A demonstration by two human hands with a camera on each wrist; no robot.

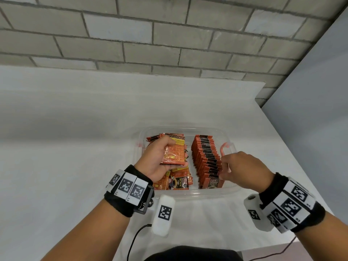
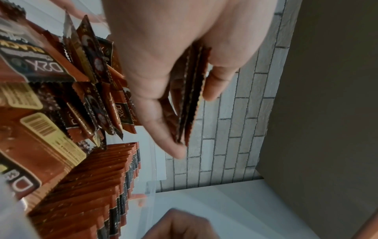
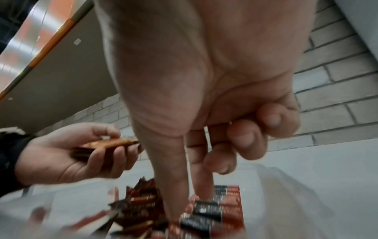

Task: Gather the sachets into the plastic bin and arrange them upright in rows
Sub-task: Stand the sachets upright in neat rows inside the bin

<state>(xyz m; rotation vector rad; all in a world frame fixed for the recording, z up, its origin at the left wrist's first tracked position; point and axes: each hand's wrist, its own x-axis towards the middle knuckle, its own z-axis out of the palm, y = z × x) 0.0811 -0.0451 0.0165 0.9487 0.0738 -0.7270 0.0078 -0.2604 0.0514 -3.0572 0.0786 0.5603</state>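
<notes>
Although every sachet in view already lies inside the clear plastic bin (image 1: 188, 194), only part of the arranging looks finished. Along the bin's right half a long row of upright sachets (image 1: 206, 159) runs from its far wall toward its near wall, packed face to face with the black bands of the packets showing on top. The bin's left half holds a loose heap of sachets (image 1: 176, 182), some flat, some leaning at odd angles, with a few more tipped against the far wall; none of these stands in a row yet.

The left hand (image 1: 160, 161) hovers over that left half, its fingers and thumb curled round a small stack of sachets (image 1: 174, 154) held flat together; the left wrist view shows several packet edges pressed between thumb and fingers. The right hand (image 1: 243, 170) is at the near end of the upright row, thumb and forefinger reaching down to the nearest packets while the other fingers are curled back; whether it actually pinches a packet there cannot be told.

No sachets show on the white tabletop (image 1: 75, 140) around the bin, so gathering seems done. By my reckoning roughly half the work is left: the held stack needs placing, and the heap needs standing up as a second row beside the first.
</notes>
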